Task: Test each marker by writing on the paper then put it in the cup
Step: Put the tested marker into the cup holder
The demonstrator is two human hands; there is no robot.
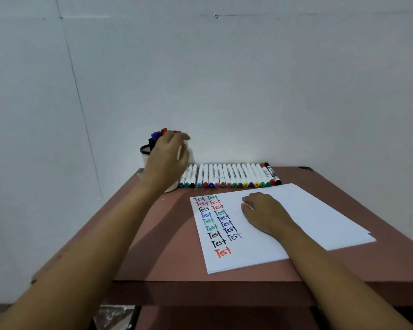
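Tabletop [167, 258]: reddish-brown, near edge towards the viewer, far edge against the wall.

Paper [320, 225]: white sheets stacked, lying flat on the right half of the tabletop and turned slightly askew. The left part carries two columns of the handwritten word "Test" [215, 225] in blue, red, black and green, with a single red one nearest.

Right hand [265, 210]: palm down on the paper, just right of the writing, fingers loosely bent and holding nothing that shows.

Row of markers [231, 175]: white barrels with coloured caps, lying side by side along the far edge of the tabletop, beyond the paper. A red and a black marker close the right end.

Left hand [167, 158]: raised in front of the cup, fingers loose and spread, nothing held.

Cup [145, 156]: white with a dark rim, at the far left corner, largely hidden by the left hand.

Markers in the cup [156, 135]: blue, red and black caps stand above the rim.

Wall [224, 79]: plain and pale.
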